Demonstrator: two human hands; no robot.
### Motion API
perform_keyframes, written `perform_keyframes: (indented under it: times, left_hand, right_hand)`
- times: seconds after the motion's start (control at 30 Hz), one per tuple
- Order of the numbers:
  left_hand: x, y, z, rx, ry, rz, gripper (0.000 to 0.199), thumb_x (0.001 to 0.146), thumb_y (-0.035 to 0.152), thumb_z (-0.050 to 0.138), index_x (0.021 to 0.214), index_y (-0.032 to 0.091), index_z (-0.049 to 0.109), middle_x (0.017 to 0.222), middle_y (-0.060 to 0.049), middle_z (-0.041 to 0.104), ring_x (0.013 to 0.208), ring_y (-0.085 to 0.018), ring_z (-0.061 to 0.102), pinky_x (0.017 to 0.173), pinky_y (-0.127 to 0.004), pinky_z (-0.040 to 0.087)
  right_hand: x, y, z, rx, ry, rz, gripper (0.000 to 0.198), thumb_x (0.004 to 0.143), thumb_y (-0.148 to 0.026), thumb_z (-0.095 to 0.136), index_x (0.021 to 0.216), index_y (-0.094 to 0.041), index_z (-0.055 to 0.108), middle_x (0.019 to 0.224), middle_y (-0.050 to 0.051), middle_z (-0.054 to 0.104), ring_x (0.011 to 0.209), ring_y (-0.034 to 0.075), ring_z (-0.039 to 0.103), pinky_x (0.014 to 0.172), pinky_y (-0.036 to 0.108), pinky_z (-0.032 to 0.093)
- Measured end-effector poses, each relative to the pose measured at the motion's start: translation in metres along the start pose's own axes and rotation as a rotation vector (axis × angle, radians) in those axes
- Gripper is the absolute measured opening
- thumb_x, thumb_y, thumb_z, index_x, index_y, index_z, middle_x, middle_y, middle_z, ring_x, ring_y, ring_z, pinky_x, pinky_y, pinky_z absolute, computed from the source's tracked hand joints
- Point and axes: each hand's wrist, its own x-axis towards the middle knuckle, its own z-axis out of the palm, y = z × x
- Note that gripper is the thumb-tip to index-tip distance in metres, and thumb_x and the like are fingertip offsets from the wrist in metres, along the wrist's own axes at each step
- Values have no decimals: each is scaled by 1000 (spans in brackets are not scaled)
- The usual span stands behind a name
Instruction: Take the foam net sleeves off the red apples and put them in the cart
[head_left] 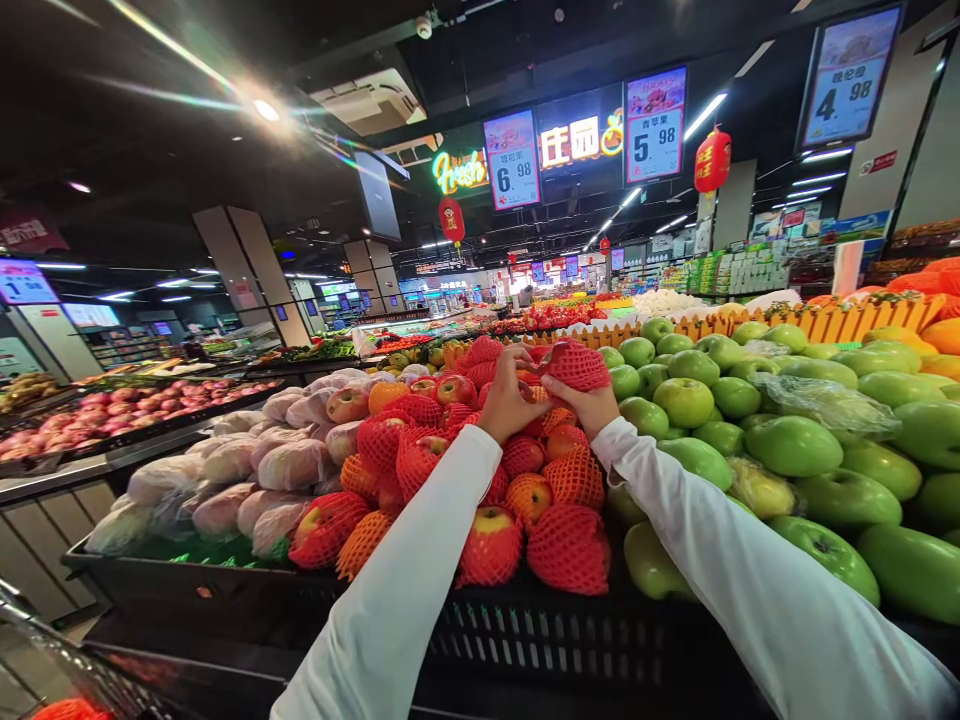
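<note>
My right hand (589, 402) is closed around an apple in a red foam net (577, 364), held up over the heap, its thumb across the near side. Close beside it on the left, my left hand (511, 398) has its fingers bent and its thumb pointing right. Its fingertips meet red netting, and what they grip is partly hidden behind them. Below both hands lie several apples in red and orange foam nets, among them a red-netted apple (491, 545) and an orange-netted apple (574, 478) near the front.
Green apples (799, 443) are heaped at right, with a crumpled plastic bag (825, 400) on them. Wrapped pale pink fruit (294, 464) lies at left. A black crate edge (540, 635) runs along the front. Price screens (655, 125) hang overhead.
</note>
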Motion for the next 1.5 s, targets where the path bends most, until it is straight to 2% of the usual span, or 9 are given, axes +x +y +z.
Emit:
perform_keyframes:
  times: [0.17,0.37,0.6,0.7,0.93,1.07,1.17,1.37,1.5]
  left_hand:
    - [2,4,-3,97,-66,55,22,78,24,79,89,19,60,131,-13,57,120,-27,59,91,-39,57]
    - [2,-3,0,155,-49,92,13,82,21,76,80,19,63,123,-10,62,104,-21,65,91,-39,58]
    - [1,0,0,146,-21,101,16,77,6,65,74,18,56,121,-9,63,99,-19,65,75,-31,58]
    - [1,2,0,94,-24,73,11,82,17,70,86,19,60,121,-10,62,100,-20,64,63,-26,53]
    - [3,0,0,-25,-1,5,30,88,45,74,83,18,60,111,-10,59,103,-22,60,59,-23,49]
    - [6,1,0,-184,30,12,33,90,49,71,86,19,58,103,-7,57,98,-19,59,83,-31,55]
    - [7,2,0,-269,39,-45,34,91,51,68,88,20,53,93,-3,55,87,-16,58,79,-30,54]
    - [4,2,-1,-159,-32,-138,40,82,53,77,94,21,55,95,-5,62,89,-19,60,70,-28,51]
    - [4,1,-1,-113,-61,-96,40,83,54,76,88,19,58,95,-7,63,94,-22,61,77,-32,52]
  right_hand:
    - [2,-4,-5,141,89,130,57,59,-52,91,101,-21,69,102,5,77,89,22,74,63,30,63]
    - [8,-3,-13,279,138,283,44,70,-44,78,103,-23,60,97,3,76,86,20,74,62,29,65]
    - [2,-6,-2,280,356,167,78,50,-25,92,100,-29,33,109,-5,71,87,20,75,61,36,68]
    - [3,-6,-1,301,407,120,84,46,-24,95,98,-30,29,115,-5,69,93,20,75,64,35,69]
    - [0,-14,-5,225,176,222,70,55,-34,95,107,-26,48,109,-1,73,86,17,75,66,29,67]
    - [-4,-20,-5,129,129,370,58,64,-41,92,110,-24,60,98,2,77,75,18,75,57,26,63]
    - [-5,-20,-4,127,92,460,51,72,-42,87,112,-21,64,95,5,78,74,21,77,60,29,63]
    - [-2,-17,-6,201,129,442,41,80,-41,81,112,-20,67,95,4,79,66,16,74,58,26,62]
    - [-3,-18,-6,215,87,418,51,82,-50,78,122,-21,65,102,5,79,73,20,76,58,31,63]
